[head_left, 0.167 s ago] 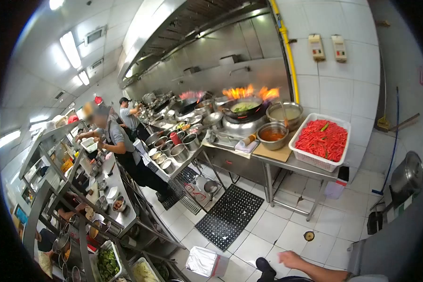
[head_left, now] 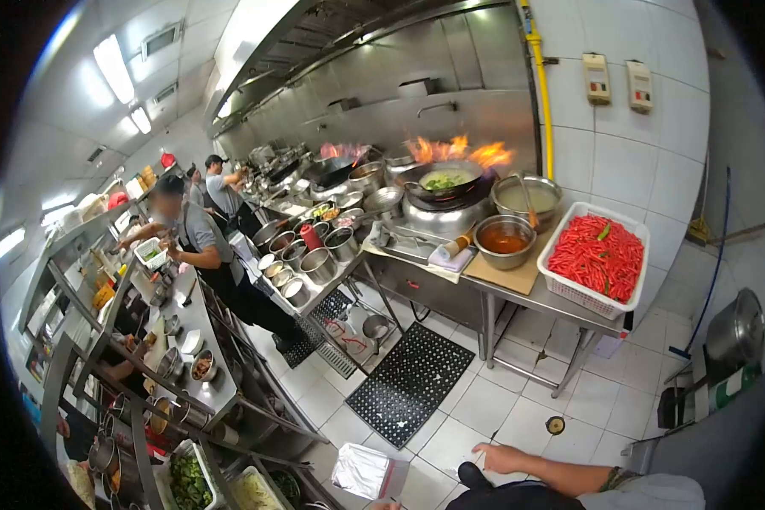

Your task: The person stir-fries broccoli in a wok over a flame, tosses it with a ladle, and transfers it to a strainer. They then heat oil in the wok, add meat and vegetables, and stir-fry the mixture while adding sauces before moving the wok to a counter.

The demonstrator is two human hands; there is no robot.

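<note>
My right hand (head_left: 503, 459) hangs low over the white tiled floor at the bottom of the view, with a finger stretched out to the left and nothing in it. It is nearest to my dark shoe (head_left: 474, 474). To its left on the floor stands a box with a silvery foil-like top (head_left: 361, 470). Only a skin-coloured sliver at the bottom edge, probably my left hand (head_left: 387, 506), shows; its fingers cannot be made out.
A flaming wok (head_left: 440, 180) sits on the stove. Beside it are a bowl of reddish liquid (head_left: 503, 241) and a white basket (head_left: 593, 311) of red chillies. A black perforated mat (head_left: 410, 384) lies ahead. A co-worker (head_left: 200, 246) stands at the left counter; others stand farther back.
My view has shifted slightly. My right hand has moved left and up a little, and a finger now stretches out. A sliver of skin has come in at the bottom edge.
</note>
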